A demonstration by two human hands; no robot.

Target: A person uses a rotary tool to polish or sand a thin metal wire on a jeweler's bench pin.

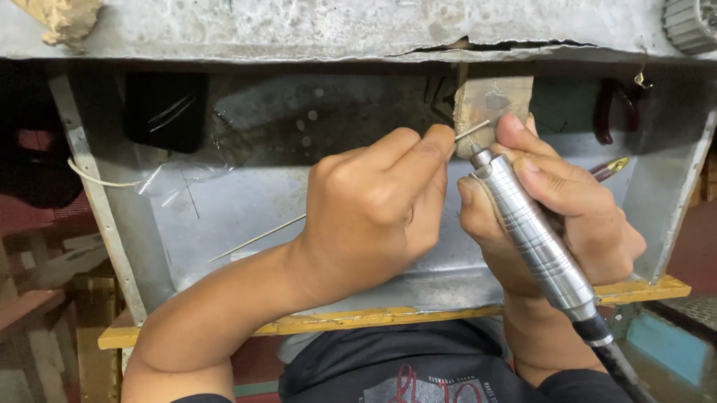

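Behind the left hand [375,213], pinching a thin wire [471,130], the right hand's [568,215] gripped rotary handpiece [530,233] hides its tip.

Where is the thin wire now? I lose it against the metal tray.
Centre of the head view: the thin wire is pinched by the left hand, beside the rotary handpiece.

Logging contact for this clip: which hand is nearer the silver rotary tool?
Right. The right hand is wrapped around the silver rotary tool, gripping it like a pen. The left hand sits beside it, pinching a thin wire near the tool's tip.
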